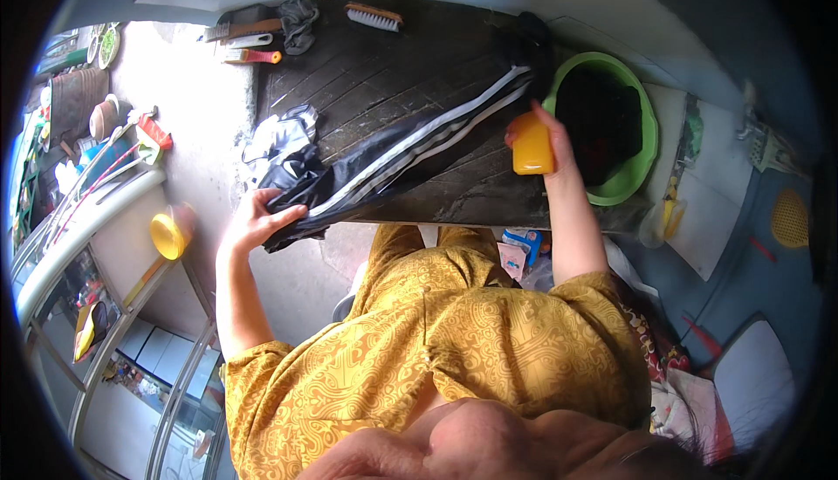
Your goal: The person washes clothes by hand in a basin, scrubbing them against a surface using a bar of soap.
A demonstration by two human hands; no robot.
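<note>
Black garment fabric with white stripes [393, 166] stretches diagonally over a dark slatted tabletop [452, 41]. Its near left end is pinched between the thumb and fingers of my left hand [265, 218], at the table's front edge. My right hand [556, 139] holds a yellow block [533, 144], apparently a bar of soap, above the right part of the table. A bunched dark part of the fabric [530, 35] lies at the back right. White and dark cloth [281, 139] is heaped just beyond my left hand.
Right of my right hand stands a green plastic basin [648, 146] with dark cloth inside. A scrubbing brush [373, 16] lies at the back, with several handled brushes [252, 56] and a grey rag [299, 25] at the back left. A tap [746, 120] is at the far right.
</note>
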